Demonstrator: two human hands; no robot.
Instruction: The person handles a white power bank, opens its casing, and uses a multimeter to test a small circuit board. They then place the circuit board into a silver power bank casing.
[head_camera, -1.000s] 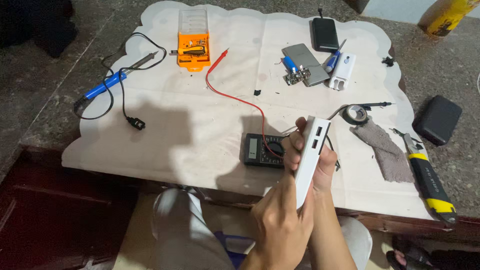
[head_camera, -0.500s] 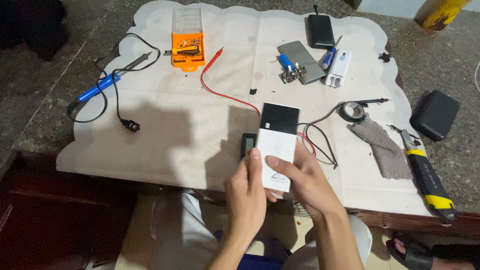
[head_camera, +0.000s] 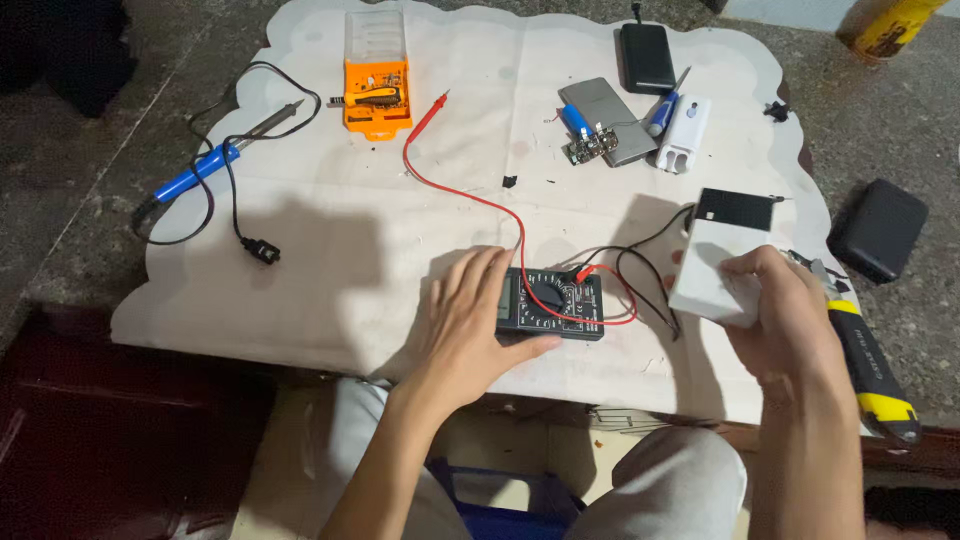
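Note:
My right hand (head_camera: 785, 320) grips a flat white box with a black end, a power bank (head_camera: 715, 260), holding it just above the right side of the white cloth (head_camera: 330, 250). My left hand (head_camera: 465, 325) rests on the left end of a dark multimeter (head_camera: 555, 303) lying near the cloth's front edge, fingers spread over it and thumb along its near side. A red lead (head_camera: 440, 170) and a black lead (head_camera: 640, 270) run from the meter.
A blue soldering iron (head_camera: 205, 170) lies at the left, an orange screwdriver case (head_camera: 376, 95) at the back. A grey metal case with a circuit board (head_camera: 600, 130), a white shell (head_camera: 680, 145), a black power bank (head_camera: 648, 55), a black pouch (head_camera: 880, 228) and a yellow-black utility knife (head_camera: 870, 365) lie to the right.
Both hands held the white power bank in front of me. My left hand has let go and dropped onto the multimeter; my right hand has carried the power bank to the right.

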